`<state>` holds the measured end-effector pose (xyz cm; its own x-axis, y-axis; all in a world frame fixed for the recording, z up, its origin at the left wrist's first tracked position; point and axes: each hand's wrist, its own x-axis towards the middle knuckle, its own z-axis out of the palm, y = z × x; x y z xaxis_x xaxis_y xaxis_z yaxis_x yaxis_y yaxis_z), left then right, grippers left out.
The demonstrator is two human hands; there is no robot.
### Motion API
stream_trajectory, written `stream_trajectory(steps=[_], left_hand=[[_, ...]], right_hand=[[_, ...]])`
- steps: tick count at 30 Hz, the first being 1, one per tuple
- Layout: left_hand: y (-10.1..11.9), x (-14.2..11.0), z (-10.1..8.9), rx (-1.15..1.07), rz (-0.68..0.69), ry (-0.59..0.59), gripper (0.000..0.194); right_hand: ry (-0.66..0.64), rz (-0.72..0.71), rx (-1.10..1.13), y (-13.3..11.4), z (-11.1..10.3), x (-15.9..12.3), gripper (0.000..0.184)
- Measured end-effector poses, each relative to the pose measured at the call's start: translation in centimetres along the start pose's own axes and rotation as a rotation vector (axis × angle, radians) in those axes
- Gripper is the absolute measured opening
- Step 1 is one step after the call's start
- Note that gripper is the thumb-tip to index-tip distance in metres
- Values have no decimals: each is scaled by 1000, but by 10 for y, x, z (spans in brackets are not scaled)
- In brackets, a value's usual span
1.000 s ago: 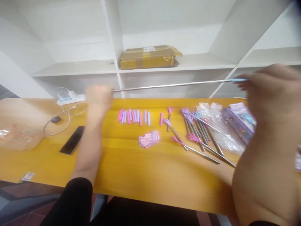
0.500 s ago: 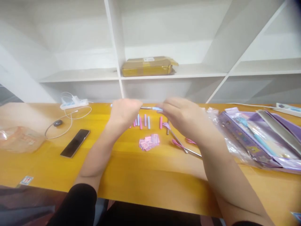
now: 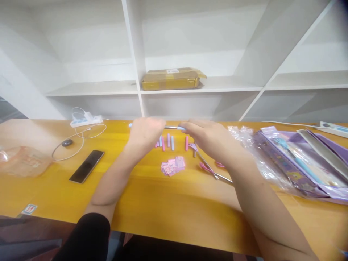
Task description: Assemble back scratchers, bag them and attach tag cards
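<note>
The left hand [image 3: 146,136] and right hand [image 3: 208,137] have converged within one second, exposing only a short span of metal rod [image 3: 171,127] between them above the surface [image 3: 174,206], suggesting telescopic retraction, the left clenched around the rod, the right pinching its light-blue end [image 3: 181,128].

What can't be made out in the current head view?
In the head view:
Finger placement on the metal rod: hidden by the left hand and right hand.
Some coloured sticks: partly behind the left hand.
Pink-headed stick: far end behind the right forearm.
Card print: too small.
Power strip: cut by right edge.
</note>
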<state>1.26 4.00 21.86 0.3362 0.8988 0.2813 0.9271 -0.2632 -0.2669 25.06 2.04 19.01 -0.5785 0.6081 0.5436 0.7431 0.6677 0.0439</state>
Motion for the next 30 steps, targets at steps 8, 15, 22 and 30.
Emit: stream_trajectory(steps=[8, 15, 22, 30], left_hand=[[10, 2, -4, -20, -2, -71, 27], [6, 3, -1, -25, -14, -43, 26], [7, 9, 6, -32, -27, 8, 25], [-149, 3, 18, 16, -329, 298, 31]], right_hand=[[-56, 73, 86, -1, 5, 7, 19], [8, 0, -29, 7, 10, 5, 30], [215, -167, -231, 7, 14, 7, 29], [559, 262, -342, 154, -25, -38, 44]])
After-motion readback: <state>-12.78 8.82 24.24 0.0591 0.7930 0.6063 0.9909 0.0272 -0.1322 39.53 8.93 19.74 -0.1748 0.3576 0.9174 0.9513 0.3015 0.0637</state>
